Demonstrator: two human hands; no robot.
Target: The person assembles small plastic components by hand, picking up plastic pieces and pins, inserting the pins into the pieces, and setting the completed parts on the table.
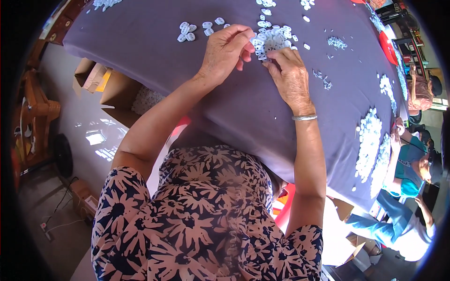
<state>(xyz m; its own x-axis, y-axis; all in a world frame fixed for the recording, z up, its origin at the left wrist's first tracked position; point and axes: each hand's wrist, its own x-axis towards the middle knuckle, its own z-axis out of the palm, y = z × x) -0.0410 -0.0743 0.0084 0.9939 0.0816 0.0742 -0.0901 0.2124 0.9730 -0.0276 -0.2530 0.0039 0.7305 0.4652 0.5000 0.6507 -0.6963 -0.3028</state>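
Small white oval plastic pieces with holes lie in a heap [277, 38] on the dark cloth-covered table. My left hand [226, 49] is at the heap's left edge, thumb and index finger pressed together; what lies between the tips is too small to make out. At the heap's near side is my right hand [291, 72], a bracelet on its wrist. Its thumb and forefinger come close together against the pieces, and its fingertips partly hide what they grip. To the left of the heap, a small group of white pieces [186, 32] sits apart.
Small metal pins [336, 43] lie right of the heap, with more pins [323, 82] nearer me. Long piles of white pieces [369, 143] cover the table's right side. Other people [412, 164] sit beyond that edge. An open cardboard box [123, 93] stands below the left edge.
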